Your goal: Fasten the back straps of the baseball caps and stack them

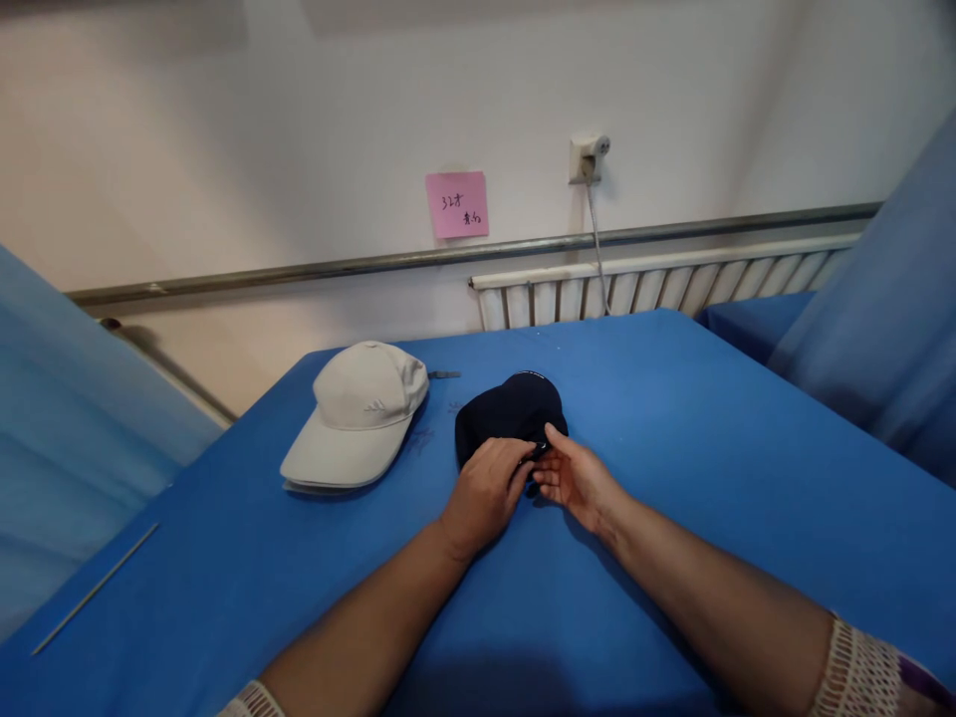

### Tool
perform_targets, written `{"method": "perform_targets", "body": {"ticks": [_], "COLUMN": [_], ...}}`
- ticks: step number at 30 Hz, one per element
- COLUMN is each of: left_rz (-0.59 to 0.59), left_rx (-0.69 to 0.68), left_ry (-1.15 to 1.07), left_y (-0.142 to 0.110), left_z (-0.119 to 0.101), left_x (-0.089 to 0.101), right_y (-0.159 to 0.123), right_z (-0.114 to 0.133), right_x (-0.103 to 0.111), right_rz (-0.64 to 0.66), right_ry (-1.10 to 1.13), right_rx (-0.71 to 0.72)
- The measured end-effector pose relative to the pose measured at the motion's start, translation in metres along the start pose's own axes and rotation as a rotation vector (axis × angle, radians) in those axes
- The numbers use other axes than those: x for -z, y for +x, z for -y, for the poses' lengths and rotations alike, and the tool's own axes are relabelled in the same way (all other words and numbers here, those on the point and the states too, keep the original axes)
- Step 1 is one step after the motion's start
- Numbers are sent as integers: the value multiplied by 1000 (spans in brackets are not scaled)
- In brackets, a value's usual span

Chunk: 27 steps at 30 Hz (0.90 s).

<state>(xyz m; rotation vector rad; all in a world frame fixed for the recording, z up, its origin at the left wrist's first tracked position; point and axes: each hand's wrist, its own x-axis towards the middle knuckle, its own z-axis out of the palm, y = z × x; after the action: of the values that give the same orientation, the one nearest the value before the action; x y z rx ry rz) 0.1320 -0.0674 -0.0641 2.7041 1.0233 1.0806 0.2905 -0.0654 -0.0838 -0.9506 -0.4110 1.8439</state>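
A black cap (508,408) lies on the blue-covered table, its near edge between my two hands. My left hand (485,493) is closed over that edge, thumb and fingers pinching near a small dark strap end. From the right, my right hand (579,478) has its thumb against the cap and its fingers curled at the same strap (533,488). The fingertips partly hide the strap and its fastening. To the left rests a light beige cap (365,393), brim toward me, with a small embroidered mark on its front and a strap sticking out behind.
A thin stick (97,588) lies at the table's left edge. Blue curtains (67,428) hang on both sides. Behind the table (634,398) are a metal rail (373,264), a white radiator (672,279), a socket with a plugged-in cord (587,159) and a pink note (457,205).
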Motion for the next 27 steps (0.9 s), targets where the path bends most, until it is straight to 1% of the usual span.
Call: {"method": "perform_targets", "body": {"ticks": [4,7,13,16,18,21,27], "left_rz": [16,26,60,90,96,76,73], "left_rx": [40,64,15,-3,4,43,82], "left_ry": [62,94,88,66,39,0,-17], "left_y": [0,2,3,3,3,3,4], "left_z": [1,3,0,-1,-2,-2,-2], "left_x": [-1,1,3,1,-1,-1,0], "right_y": [3,4,0,-2,-2,-3,-4], "right_z": [-2,-2,-3,-5,-5,-3,-3], "right_x": [3,5,0,-2,-3,-4,-5], "right_rz": [-5,19,78,56,17,-20,8], "right_ry": [59,98,153,117,86,67,56], "right_rx": [134,193,153,169,193,221,233]}}
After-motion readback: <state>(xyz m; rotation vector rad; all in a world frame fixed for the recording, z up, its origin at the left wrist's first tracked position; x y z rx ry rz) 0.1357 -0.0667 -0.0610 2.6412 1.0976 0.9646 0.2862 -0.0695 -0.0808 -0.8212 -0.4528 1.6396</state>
